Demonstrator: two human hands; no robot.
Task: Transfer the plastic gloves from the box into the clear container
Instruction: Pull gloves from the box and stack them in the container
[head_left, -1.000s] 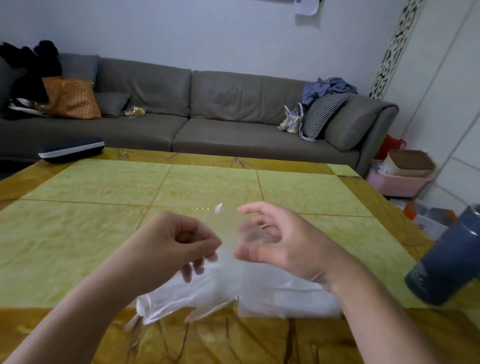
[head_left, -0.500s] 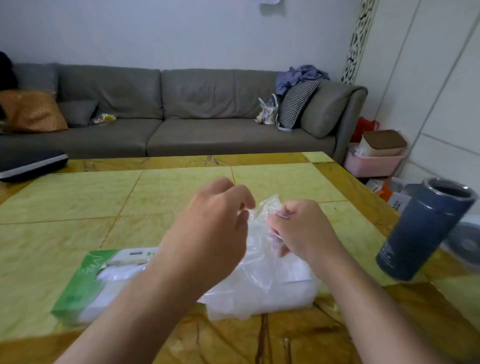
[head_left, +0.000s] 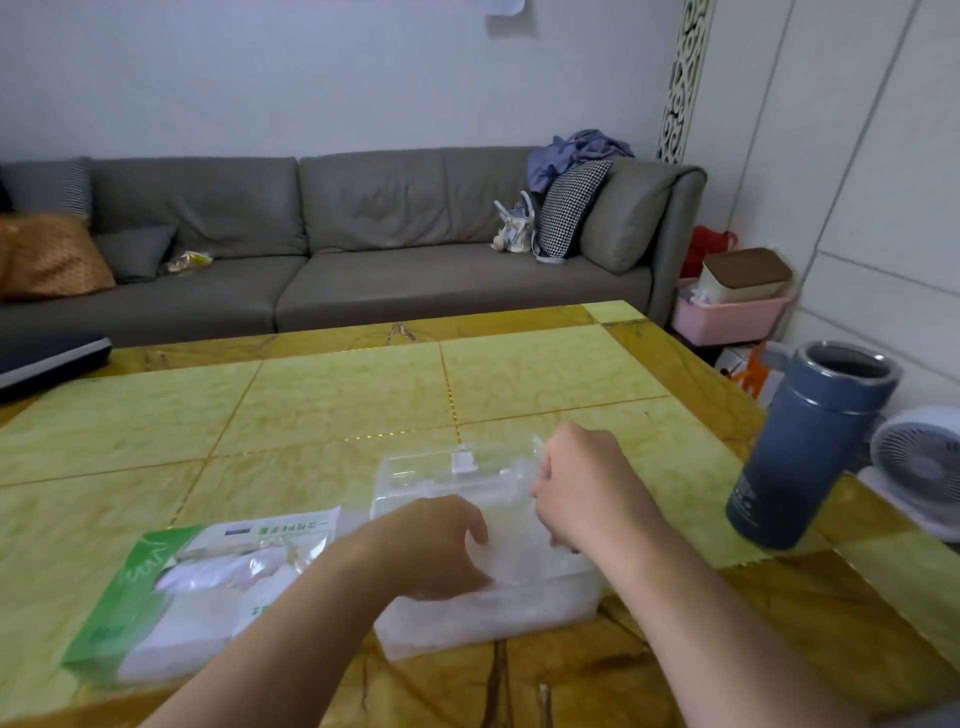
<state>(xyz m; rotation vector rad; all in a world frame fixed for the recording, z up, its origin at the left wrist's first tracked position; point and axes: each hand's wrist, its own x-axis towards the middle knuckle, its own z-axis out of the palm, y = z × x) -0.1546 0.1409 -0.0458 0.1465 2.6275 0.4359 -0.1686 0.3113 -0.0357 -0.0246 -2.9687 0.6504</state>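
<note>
The left hand (head_left: 441, 545), fingers loosely curled, pressed down on the filmy plastic gloves (head_left: 519, 551) inside the clear container (head_left: 488, 618) at the near middle of the table (head_left: 337, 395), while the right hand (head_left: 582, 488) hung over the container's far right corner with fingers curled, though whether it pinched any film could not be told. Judging by the white mass filling the container, the transfer looked well along, yet the green-and-white box (head_left: 171, 587), just to the left of the left hand, still showed gloves through its opening, so more seemingly remained to move.
</note>
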